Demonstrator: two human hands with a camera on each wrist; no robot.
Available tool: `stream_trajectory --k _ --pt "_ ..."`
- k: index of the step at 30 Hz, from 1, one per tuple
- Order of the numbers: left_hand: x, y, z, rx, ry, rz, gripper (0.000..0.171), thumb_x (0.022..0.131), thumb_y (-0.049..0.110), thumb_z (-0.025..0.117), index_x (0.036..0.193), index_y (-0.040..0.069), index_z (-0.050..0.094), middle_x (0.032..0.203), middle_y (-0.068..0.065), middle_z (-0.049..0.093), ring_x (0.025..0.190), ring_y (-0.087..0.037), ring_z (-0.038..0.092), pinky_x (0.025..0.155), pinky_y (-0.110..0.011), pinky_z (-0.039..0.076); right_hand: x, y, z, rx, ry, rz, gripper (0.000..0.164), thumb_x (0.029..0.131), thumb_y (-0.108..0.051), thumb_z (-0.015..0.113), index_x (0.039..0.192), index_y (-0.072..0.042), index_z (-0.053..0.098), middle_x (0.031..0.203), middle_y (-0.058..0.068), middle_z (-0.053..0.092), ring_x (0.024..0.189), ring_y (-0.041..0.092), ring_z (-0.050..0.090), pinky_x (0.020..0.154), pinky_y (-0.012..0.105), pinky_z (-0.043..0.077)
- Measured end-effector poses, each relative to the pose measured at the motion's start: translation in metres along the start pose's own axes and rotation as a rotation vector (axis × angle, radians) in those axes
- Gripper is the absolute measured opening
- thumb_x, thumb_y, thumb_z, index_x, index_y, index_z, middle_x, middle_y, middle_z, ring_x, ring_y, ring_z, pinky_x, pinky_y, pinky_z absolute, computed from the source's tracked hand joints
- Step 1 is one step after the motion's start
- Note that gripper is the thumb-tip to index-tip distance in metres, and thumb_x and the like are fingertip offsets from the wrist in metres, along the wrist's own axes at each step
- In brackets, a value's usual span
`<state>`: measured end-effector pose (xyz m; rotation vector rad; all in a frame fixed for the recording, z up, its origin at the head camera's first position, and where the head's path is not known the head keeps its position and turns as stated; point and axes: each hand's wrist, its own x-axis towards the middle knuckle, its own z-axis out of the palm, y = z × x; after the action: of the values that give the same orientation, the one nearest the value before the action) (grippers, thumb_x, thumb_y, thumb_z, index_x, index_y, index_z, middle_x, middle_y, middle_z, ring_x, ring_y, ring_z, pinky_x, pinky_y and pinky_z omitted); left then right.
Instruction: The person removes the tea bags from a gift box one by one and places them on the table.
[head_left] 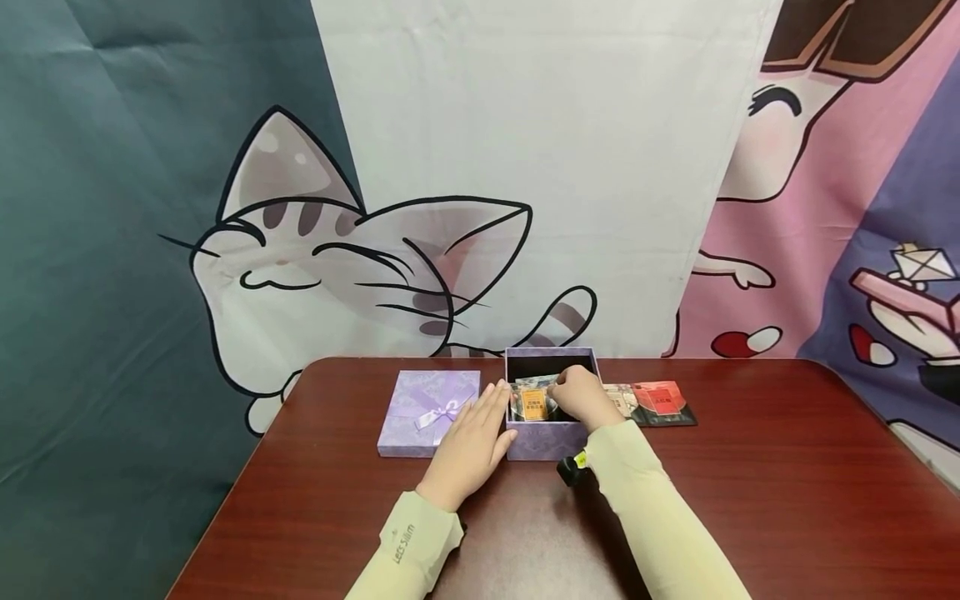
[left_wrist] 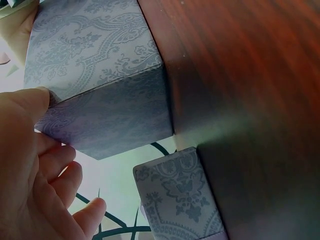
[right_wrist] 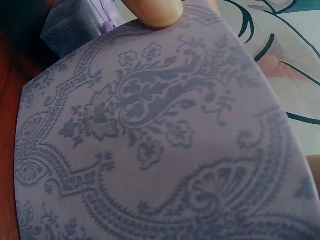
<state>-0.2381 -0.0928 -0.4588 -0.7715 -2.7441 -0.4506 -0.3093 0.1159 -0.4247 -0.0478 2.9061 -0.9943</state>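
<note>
A purple patterned gift box (head_left: 546, 442) stands without its lid on the table. My left hand (head_left: 467, 446) lies along its left side with the fingers extended; the thumb (left_wrist: 37, 100) touches the front corner. Over the box's right part my right hand (head_left: 587, 396) reaches inside, fingers bent, pinching the edge of a small packet (head_left: 534, 404) with an orange label. The packet leans inside the box, its right edge behind the fingers. In the right wrist view, the box's front wall (right_wrist: 150, 115) hides most of the right hand.
Left of the box lies its purple lid (head_left: 420, 400) with a ribbon bow (head_left: 441, 413). On the right, a red-labelled packet (head_left: 663, 402) and a paler packet (head_left: 621, 398) rest on the brown table (head_left: 772, 483). A cartoon-print curtain (head_left: 600, 167) hangs behind the table.
</note>
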Motion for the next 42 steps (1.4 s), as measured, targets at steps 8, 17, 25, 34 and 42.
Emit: stream_trajectory --k 8,17,25,34,42 --pt "0.0000 -0.0005 0.0005 -0.007 0.007 0.005 0.063 0.107 0.036 0.050 0.160 0.007 0.030 0.164 -0.009 0.032 0.151 -0.023 0.029 0.119 -0.050 0.030 0.0001 0.0018 0.0012 0.028 -0.011 -0.004 0.016 0.089 -0.011 0.064 0.076 -0.002 0.065 0.065 0.002 0.050 0.062 0.019 0.043 0.058 0.031 0.037" --pt "0.0001 -0.0007 0.0007 -0.015 0.000 0.004 0.064 0.107 0.036 0.050 0.160 0.006 0.030 0.164 -0.009 0.032 0.151 -0.024 0.030 0.119 -0.051 0.030 -0.0024 0.0003 0.0020 0.079 -0.012 -0.013 0.018 0.088 -0.002 0.065 0.100 0.009 0.073 0.079 0.013 0.071 0.067 0.020 0.066 0.068 0.036 0.057" --pt "0.0014 -0.0013 0.0015 -0.018 -0.004 0.000 0.065 0.107 0.036 0.050 0.160 0.007 0.028 0.164 -0.009 0.031 0.151 -0.024 0.029 0.120 -0.051 0.030 -0.0014 -0.0002 0.0014 0.113 -0.054 -0.009 0.012 0.087 -0.001 0.072 0.097 0.005 0.075 0.085 0.012 0.074 0.063 0.015 0.067 0.067 0.033 0.056" --pt "0.0007 -0.0017 0.0024 -0.019 0.003 -0.001 0.065 0.107 0.037 0.050 0.160 0.007 0.029 0.164 -0.008 0.031 0.152 -0.022 0.028 0.120 -0.049 0.028 -0.0044 -0.0014 0.0011 0.128 -0.077 -0.024 0.012 0.089 0.000 0.070 0.098 0.005 0.075 0.092 0.016 0.074 0.066 0.019 0.070 0.065 0.034 0.057" --pt "0.0001 -0.0012 0.0027 -0.018 -0.001 -0.003 0.065 0.107 0.037 0.050 0.161 0.008 0.028 0.165 -0.007 0.031 0.152 -0.021 0.028 0.121 -0.049 0.028 -0.0060 -0.0015 0.0003 0.144 -0.045 -0.049 0.013 0.091 -0.002 0.068 0.100 0.004 0.076 0.089 0.014 0.074 0.063 0.017 0.067 0.061 0.031 0.054"
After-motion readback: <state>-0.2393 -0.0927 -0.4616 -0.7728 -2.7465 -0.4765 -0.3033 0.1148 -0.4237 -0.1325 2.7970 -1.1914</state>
